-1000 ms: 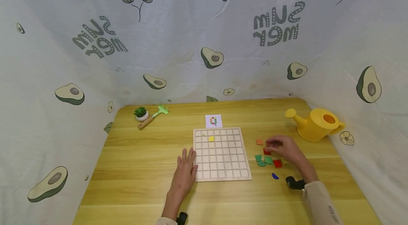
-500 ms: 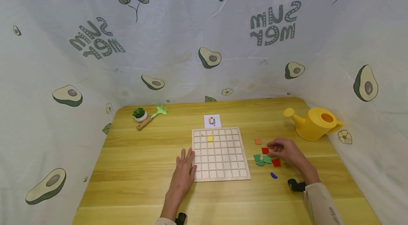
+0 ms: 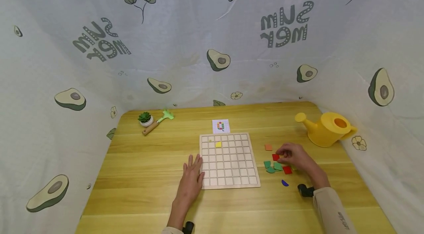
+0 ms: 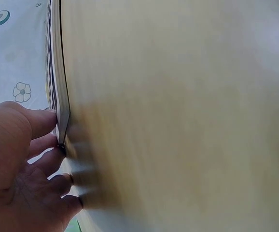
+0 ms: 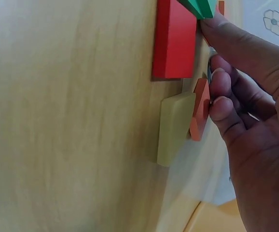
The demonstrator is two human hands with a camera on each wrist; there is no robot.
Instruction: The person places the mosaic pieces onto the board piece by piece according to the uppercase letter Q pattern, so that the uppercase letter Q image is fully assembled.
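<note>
My left hand (image 3: 190, 181) lies with its fingers spread at the left edge of a pale wooden grid board (image 3: 235, 181); in the left wrist view the thumb touches the board's side. A yellow piece (image 3: 218, 144) sits in one cell of the board. To the right of the board, my right hand (image 3: 296, 156) has thumb and fingers bent beside a red square piece (image 3: 275, 157). I cannot tell whether the fingertips pinch anything. Close by are green pieces (image 3: 278, 166), a second red piece (image 5: 176, 46), a pale yellow piece (image 5: 174, 128) and an orange piece (image 5: 200, 111).
A blue half-round piece (image 3: 285, 183) lies nearest me on the right. Behind the board is a card (image 3: 220, 126) with a coloured block pattern. A yellow watering can (image 3: 328, 131) stands back right; a potted succulent (image 3: 145, 118) and a small garden rake (image 3: 151, 128) are back left.
My right hand shifts slightly right of the red square, then back toward it. My left hand stays at the board's edge. The head view shifts a little.
</note>
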